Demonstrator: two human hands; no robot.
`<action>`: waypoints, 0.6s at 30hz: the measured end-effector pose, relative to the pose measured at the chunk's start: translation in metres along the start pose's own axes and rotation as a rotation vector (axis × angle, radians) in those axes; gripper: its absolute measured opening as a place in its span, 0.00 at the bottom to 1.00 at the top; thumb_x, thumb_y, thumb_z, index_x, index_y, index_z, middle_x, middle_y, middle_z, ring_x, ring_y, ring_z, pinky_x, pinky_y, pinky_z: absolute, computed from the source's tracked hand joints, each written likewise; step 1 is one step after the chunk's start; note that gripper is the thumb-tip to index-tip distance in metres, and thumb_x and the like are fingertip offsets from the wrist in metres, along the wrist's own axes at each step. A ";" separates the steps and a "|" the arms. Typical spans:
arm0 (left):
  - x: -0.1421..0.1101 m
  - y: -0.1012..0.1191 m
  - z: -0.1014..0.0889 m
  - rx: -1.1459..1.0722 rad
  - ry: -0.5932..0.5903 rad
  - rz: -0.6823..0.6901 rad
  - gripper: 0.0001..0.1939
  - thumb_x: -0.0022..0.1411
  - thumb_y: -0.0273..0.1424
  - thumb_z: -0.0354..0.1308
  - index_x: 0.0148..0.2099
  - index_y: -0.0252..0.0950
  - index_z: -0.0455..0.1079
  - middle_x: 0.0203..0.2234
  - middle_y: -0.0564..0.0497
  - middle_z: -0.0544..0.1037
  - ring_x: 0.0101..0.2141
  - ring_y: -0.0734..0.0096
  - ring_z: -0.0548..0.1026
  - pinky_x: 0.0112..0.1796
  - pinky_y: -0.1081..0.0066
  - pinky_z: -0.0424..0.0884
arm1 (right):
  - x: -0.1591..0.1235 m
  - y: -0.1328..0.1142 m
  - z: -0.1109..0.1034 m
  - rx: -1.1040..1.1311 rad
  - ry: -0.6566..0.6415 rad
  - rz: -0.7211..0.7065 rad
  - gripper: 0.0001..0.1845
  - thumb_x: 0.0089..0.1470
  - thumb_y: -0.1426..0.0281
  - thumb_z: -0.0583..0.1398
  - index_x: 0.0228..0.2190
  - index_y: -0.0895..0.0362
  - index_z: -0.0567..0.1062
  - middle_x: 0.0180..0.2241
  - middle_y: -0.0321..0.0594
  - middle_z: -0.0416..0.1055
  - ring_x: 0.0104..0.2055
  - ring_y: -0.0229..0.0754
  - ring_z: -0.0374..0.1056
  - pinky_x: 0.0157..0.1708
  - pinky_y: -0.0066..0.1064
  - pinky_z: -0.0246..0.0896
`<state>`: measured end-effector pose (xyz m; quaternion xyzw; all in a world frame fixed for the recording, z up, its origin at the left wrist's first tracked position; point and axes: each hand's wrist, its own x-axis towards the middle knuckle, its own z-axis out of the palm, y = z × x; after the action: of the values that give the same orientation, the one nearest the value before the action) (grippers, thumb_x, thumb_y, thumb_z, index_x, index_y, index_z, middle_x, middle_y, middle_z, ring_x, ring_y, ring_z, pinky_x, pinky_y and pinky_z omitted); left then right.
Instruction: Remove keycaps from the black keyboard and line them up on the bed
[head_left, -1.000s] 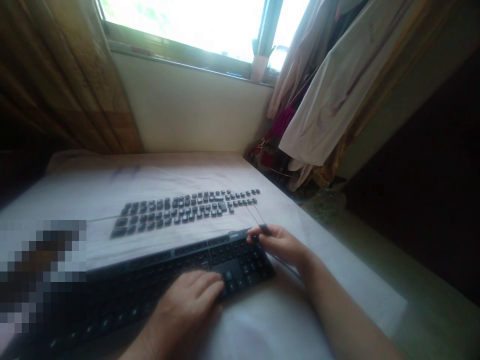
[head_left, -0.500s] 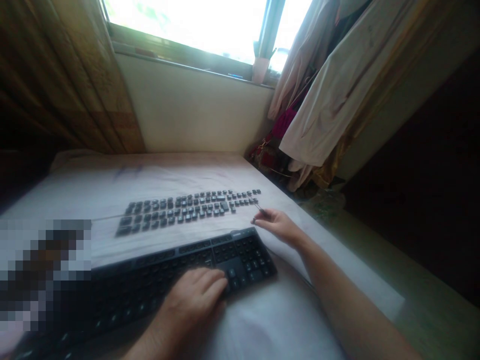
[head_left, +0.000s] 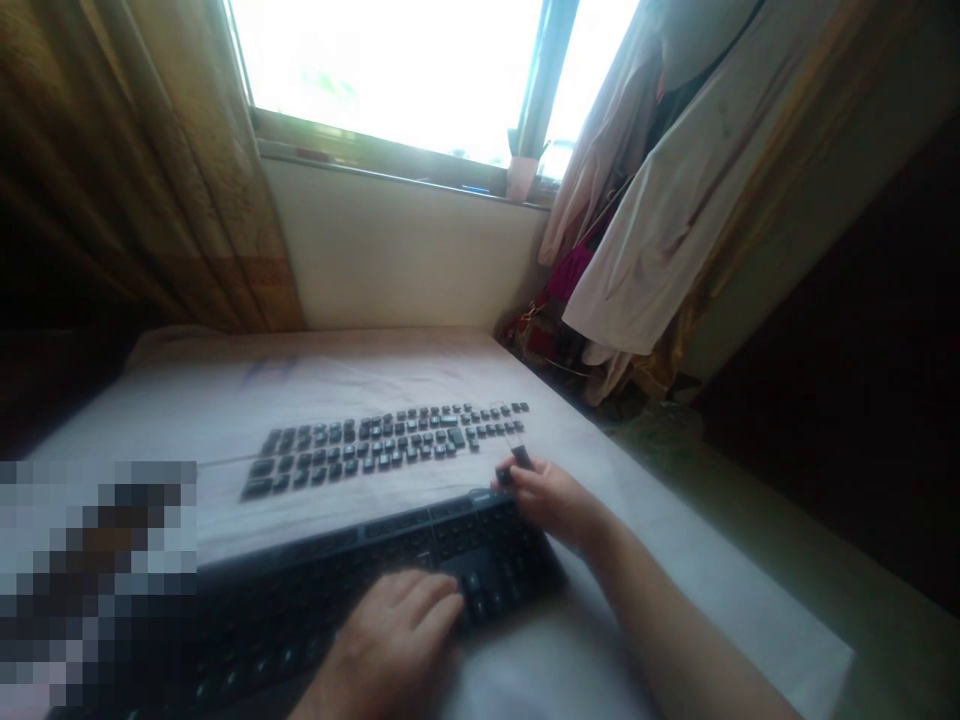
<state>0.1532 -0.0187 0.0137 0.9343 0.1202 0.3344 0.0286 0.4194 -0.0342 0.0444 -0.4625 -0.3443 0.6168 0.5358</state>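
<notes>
A black keyboard [head_left: 315, 585] lies at a slant in front of me, many of its keycaps off on the main block. My left hand [head_left: 397, 625] rests on its near edge, fingers bent together over it; the thumb's grip is partly hidden. Above the keyboard's far right corner, my right hand [head_left: 551, 500] pinches a wire keycap puller [head_left: 520, 456] with a dark handle, its thin wire loop pointing away from me. A small dark piece, perhaps a keycap [head_left: 504, 477], shows at those fingertips. Loose black keycaps [head_left: 386, 438] lie in rows beyond the keyboard.
The white-covered surface [head_left: 360, 350] ends at a right edge, with the floor below. Clothes [head_left: 645, 250] hang past the back right corner. A curtain [head_left: 225, 230] hangs at the left, and a pot [head_left: 523, 178] stands on the windowsill. A blurred patch covers the lower left.
My right hand has come down and closer to the keyboard's far right corner with the puller. My left hand stays on the keyboard. The whole view has shifted slightly downward.
</notes>
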 end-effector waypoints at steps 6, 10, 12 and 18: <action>0.001 0.001 -0.003 0.059 0.033 0.018 0.16 0.71 0.31 0.48 0.57 0.33 0.67 0.41 0.45 0.83 0.39 0.64 0.81 0.39 0.68 0.77 | -0.030 0.017 0.034 0.110 -0.012 0.105 0.24 0.42 0.56 0.72 0.36 0.58 0.76 0.27 0.36 0.75 0.15 0.24 0.47 0.15 0.20 0.36; 0.000 0.001 -0.006 0.064 0.077 -0.003 0.17 0.73 0.33 0.47 0.59 0.33 0.65 0.42 0.43 0.82 0.40 0.63 0.81 0.38 0.67 0.78 | -0.042 0.023 0.052 0.180 -0.031 0.211 0.23 0.43 0.57 0.72 0.37 0.57 0.76 0.27 0.35 0.75 0.15 0.24 0.46 0.15 0.20 0.36; 0.000 0.001 -0.008 0.055 0.093 0.001 0.17 0.73 0.33 0.48 0.59 0.34 0.65 0.42 0.43 0.82 0.40 0.63 0.81 0.38 0.67 0.79 | -0.043 0.026 0.056 0.199 -0.044 0.242 0.23 0.42 0.57 0.72 0.37 0.57 0.76 0.26 0.35 0.74 0.15 0.23 0.44 0.15 0.20 0.34; -0.002 0.000 -0.010 0.060 0.090 -0.003 0.15 0.72 0.33 0.50 0.56 0.34 0.68 0.41 0.43 0.82 0.39 0.63 0.81 0.38 0.67 0.79 | -0.042 0.033 0.056 0.232 -0.051 0.261 0.22 0.44 0.58 0.71 0.37 0.57 0.76 0.27 0.36 0.74 0.16 0.26 0.50 0.16 0.20 0.38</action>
<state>0.1459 -0.0190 0.0202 0.9186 0.1330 0.3721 -0.0044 0.3555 -0.0775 0.0413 -0.4226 -0.2214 0.7282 0.4921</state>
